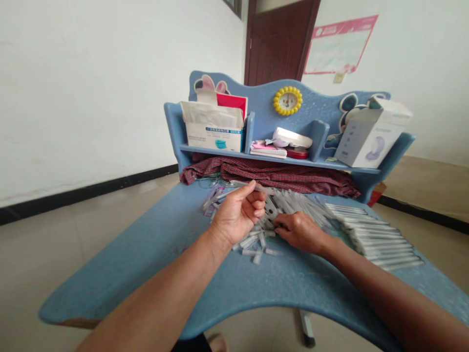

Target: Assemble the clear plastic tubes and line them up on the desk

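Observation:
My left hand (242, 209) is raised over the middle of the desk, thumb and fingers closed on a translucent pen barrel (265, 189) that points right. My right hand (299, 231) rests low among the loose parts, its fingers pinched together near small dark pieces; what they hold is hidden. Below and between the hands lie several short clear pen caps (257, 255). Behind my right hand a heap of clear pen barrels (298, 203) spreads across the desk. To the right, several pens with dark cores (383, 239) lie side by side in a row.
The blue desk (146, 254) has a curved front edge and a raised shelf at the back. On the shelf stand an open mask box (214, 137), papers (268, 151) and a white carton (370, 134). A checked cloth (278, 173) lies under it.

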{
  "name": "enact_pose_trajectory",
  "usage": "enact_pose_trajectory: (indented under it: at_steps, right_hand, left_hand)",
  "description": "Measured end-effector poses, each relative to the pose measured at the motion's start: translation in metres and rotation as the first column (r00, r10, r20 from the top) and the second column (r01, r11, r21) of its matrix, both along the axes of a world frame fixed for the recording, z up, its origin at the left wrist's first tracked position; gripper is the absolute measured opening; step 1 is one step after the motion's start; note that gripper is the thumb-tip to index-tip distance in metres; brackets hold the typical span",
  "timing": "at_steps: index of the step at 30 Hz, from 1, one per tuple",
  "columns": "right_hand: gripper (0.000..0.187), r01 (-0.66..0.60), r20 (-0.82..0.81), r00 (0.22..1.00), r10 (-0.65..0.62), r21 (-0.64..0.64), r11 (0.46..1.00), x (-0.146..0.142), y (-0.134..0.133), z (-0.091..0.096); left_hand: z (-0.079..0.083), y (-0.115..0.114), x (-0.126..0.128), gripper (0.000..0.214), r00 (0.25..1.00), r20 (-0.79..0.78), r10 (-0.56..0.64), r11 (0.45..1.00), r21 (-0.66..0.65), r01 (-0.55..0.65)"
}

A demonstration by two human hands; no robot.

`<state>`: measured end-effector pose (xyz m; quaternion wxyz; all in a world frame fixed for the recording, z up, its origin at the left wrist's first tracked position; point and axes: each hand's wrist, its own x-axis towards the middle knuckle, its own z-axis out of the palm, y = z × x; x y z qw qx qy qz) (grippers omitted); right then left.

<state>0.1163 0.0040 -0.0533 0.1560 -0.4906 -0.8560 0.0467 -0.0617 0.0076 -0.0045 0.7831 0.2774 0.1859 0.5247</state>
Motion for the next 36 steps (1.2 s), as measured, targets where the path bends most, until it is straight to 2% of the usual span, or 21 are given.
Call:
enact_pose_trajectory:
  at_steps: [2,3,4,6,8,9,11,15,21,28,36]
  right_hand:
    - [0.010,-0.039,-0.198,0.980,0.024,-0.070,0.997,0.002,-0.002,0.003]
    - [0.008,-0.068,-0.325,0.945,0.026,-0.117,0.991,0.004,-0.003,0.005]
    - [0.006,-0.104,-0.458,0.889,0.017,-0.167,0.981,0.005,-0.004,0.008]
    - [0.001,-0.176,-0.690,0.723,-0.042,-0.243,0.954,0.007,-0.007,0.015]
    - [0.012,-0.228,-0.823,0.560,-0.095,-0.263,0.938,0.009,-0.010,0.021]
    - [0.016,-0.240,-0.854,0.509,-0.106,-0.259,0.936,0.009,-0.012,0.025]
    - [0.022,-0.239,-0.881,0.461,-0.111,-0.243,0.940,0.008,-0.015,0.030]
    - [0.026,-0.200,-0.894,0.434,-0.112,-0.217,0.956,0.005,-0.022,0.035]
    - [0.029,-0.121,-0.907,0.414,-0.073,-0.134,0.984,0.000,-0.024,0.029]
    - [0.029,-0.068,-0.874,0.486,-0.033,-0.076,0.995,-0.001,-0.025,0.024]
    - [0.027,-0.093,-0.864,0.502,-0.042,-0.103,0.990,-0.001,-0.024,0.021]
  left_hand:
    - [-0.001,0.001,0.000,0.024,1.000,-0.012,0.008,1.000,0.001,-0.008]
    - [-0.001,0.001,0.000,0.024,1.000,-0.019,0.012,1.000,0.000,-0.012]
    - [-0.002,0.001,0.000,0.024,0.999,-0.027,0.018,1.000,-0.002,-0.018]
    - [-0.003,0.002,0.000,0.024,0.998,-0.051,0.028,1.000,-0.006,-0.028]
    - [-0.004,0.003,0.001,0.023,0.996,-0.080,0.034,0.999,-0.014,-0.036]
    - [-0.004,0.003,0.001,0.023,0.995,-0.096,0.037,0.999,-0.019,-0.039]
    - [-0.006,0.004,0.003,0.022,0.991,-0.130,0.042,0.999,-0.029,-0.046]
    - [-0.009,0.004,0.005,0.019,0.980,-0.191,0.051,0.998,-0.023,-0.057]
    - [-0.014,0.002,0.010,0.017,0.963,-0.265,0.044,0.999,0.018,-0.040]
    - [-0.017,-0.001,0.012,0.011,0.945,-0.324,0.041,0.998,0.054,-0.025]
    - [-0.019,-0.003,0.014,0.012,0.925,-0.376,0.053,0.996,0.080,-0.024]
